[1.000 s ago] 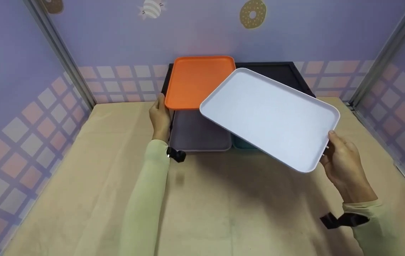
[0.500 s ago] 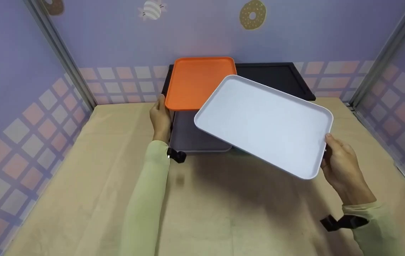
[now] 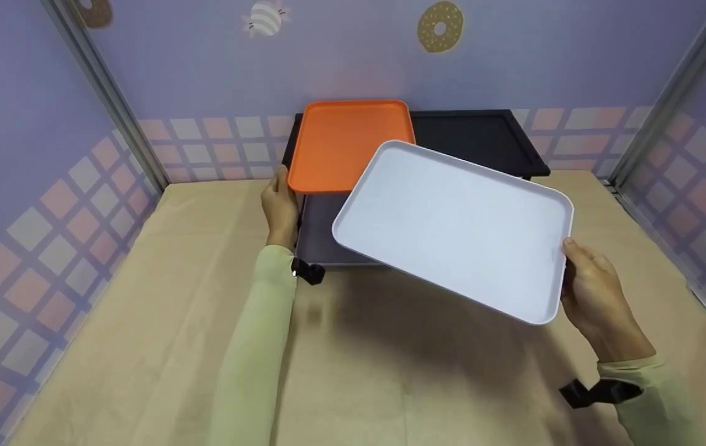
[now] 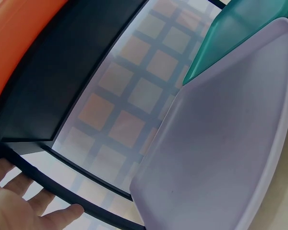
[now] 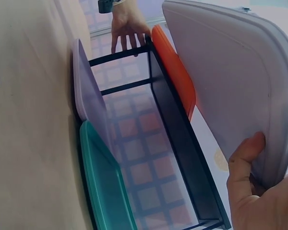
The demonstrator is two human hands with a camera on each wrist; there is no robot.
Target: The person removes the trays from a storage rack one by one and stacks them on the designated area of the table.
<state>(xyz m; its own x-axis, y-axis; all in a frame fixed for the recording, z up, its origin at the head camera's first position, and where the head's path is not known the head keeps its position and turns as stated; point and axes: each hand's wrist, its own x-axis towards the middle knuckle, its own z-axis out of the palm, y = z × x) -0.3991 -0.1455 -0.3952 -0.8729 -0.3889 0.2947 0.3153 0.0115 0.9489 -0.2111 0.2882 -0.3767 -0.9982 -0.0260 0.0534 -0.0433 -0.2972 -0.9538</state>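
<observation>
My right hand point(image 3: 597, 297) grips the right short edge of a white tray point(image 3: 452, 229), thumb on the rim and fingers underneath. The tray hangs tilted in the air in front of a black two-tier rack point(image 3: 477, 142). My left hand point(image 3: 280, 207) rests against the rack's left side; its fingers point(image 4: 41, 199) lie extended along the black side bar. An orange tray point(image 3: 353, 145) lies on the left half of the top shelf. Below it, a greyish-purple tray point(image 4: 221, 129) sits on the lower level beside a teal tray point(image 5: 105, 177), which the white tray hides in the head view.
The rack stands against the patterned back wall point(image 3: 353, 56). Side walls with metal corner posts point(image 3: 675, 93) flank the table. A beige cloth point(image 3: 359, 371) covers the tabletop. Black straps with small cameras point(image 3: 604, 393) sit on both wrists.
My right hand has brought the white tray lower, nearer and a little to the left, uncovering more of the top shelf and covering the teal tray. The left hand stays at the rack's side.
</observation>
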